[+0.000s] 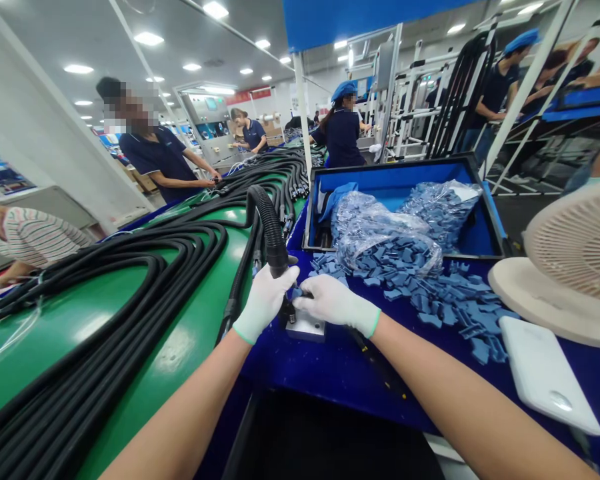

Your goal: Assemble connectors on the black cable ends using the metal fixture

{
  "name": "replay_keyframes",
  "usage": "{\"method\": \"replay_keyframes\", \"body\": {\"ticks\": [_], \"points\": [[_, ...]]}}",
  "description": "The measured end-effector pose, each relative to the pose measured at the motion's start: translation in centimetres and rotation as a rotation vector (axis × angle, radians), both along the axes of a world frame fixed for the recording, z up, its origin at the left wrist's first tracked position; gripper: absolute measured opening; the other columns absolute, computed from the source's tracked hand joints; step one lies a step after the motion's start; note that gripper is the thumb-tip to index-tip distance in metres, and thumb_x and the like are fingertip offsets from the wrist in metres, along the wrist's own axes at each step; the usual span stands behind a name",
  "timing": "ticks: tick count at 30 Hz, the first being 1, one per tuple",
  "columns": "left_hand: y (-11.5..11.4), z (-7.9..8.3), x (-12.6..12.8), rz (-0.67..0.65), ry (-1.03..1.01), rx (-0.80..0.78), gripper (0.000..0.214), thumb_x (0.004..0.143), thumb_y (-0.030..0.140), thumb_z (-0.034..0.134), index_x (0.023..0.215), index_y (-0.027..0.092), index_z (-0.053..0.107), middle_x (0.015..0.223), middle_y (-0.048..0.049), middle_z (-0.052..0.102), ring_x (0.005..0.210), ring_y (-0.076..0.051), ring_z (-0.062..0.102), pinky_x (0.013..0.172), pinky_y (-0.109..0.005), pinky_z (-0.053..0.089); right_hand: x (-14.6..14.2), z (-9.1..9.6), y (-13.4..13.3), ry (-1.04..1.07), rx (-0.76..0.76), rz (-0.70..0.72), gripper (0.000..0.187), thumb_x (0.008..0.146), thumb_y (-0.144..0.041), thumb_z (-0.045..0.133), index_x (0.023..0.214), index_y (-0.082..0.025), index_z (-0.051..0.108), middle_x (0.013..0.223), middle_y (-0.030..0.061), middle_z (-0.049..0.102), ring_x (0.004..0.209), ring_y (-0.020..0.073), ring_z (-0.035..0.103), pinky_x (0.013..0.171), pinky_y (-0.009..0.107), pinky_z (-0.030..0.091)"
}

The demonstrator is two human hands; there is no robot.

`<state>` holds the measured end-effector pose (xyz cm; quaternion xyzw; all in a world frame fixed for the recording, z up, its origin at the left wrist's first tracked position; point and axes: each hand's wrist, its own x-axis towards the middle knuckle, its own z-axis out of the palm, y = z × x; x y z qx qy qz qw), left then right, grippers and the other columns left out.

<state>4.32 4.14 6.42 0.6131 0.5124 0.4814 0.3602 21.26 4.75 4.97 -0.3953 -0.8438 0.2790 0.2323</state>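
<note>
The left hand [265,303], in a white work glove, is closed around a black corrugated hose [273,230]. The right hand [333,305], likewise gloved, is closed on the hose's dark lower end, which is held just above a metal block [305,327] on a blue-covered bench [300,373]. Loose blue rubber parts [460,313] are spread beyond the right hand, beside a black case [390,163] containing plastic bags [380,230] of similar parts. Coiled hoses [130,280] are laid on a green conveyor belt [65,327] to the left.
</note>
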Motion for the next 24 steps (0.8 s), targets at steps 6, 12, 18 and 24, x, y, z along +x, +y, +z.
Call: {"method": "replay_keyframes", "body": {"ticks": [6, 12, 18, 24], "points": [[0.3, 0.1, 0.2, 0.003, 0.025, -0.026, 0.034, 0.085, 0.038, 0.069, 0.11, 0.015, 0.067, 0.08, -0.0015, 0.067, 0.074, -0.019, 0.061, 0.076, -0.032, 0.05, 0.5, -0.7, 0.8, 0.046, -0.091, 0.061, 0.036, 0.089, -0.039, 0.062, 0.062, -0.019, 0.048, 0.061, -0.0052, 0.046, 0.056, 0.0098, 0.04, 0.055, 0.027, 0.024], [0.6, -0.2, -0.1, -0.008, 0.023, -0.018, 0.033, 0.086, 0.04, 0.069, 0.109, 0.016, 0.069, 0.083, -0.0019, 0.069, 0.077, -0.019, 0.062, 0.079, -0.031, 0.05, 0.9, -0.9, 1.1, 0.089, -0.094, 0.086, 0.027, 0.092, -0.024, 0.052, 0.065, -0.019, 0.049, 0.066, -0.0048, 0.048, 0.06, 0.0101, 0.042, 0.059, 0.026, 0.029], [0.7, -0.5, 0.1, 0.016, 0.013, -0.01, 0.034, 0.087, 0.039, 0.068, 0.112, 0.017, 0.068, 0.083, -0.0013, 0.068, 0.076, -0.018, 0.061, 0.079, -0.031, 0.049, 0.1, -0.4, 0.3, 0.075, -0.068, 0.038, 0.023, 0.087, -0.023, 0.057, 0.066, -0.019, 0.049, 0.069, -0.0023, 0.053, 0.061, 0.0112, 0.042, 0.06, 0.027, 0.029], [0.6, -0.3, 0.2, 0.037, 0.014, -0.016, 0.034, 0.085, 0.038, 0.069, 0.112, 0.016, 0.069, 0.086, -0.0027, 0.07, 0.078, -0.019, 0.063, 0.078, -0.031, 0.05, -0.2, -0.4, -0.1, 0.1, -0.131, -0.02, 0.031, 0.091, -0.034, 0.057, 0.065, -0.019, 0.049, 0.06, -0.0042, 0.049, 0.056, 0.0103, 0.041, 0.056, 0.028, 0.026]]}}
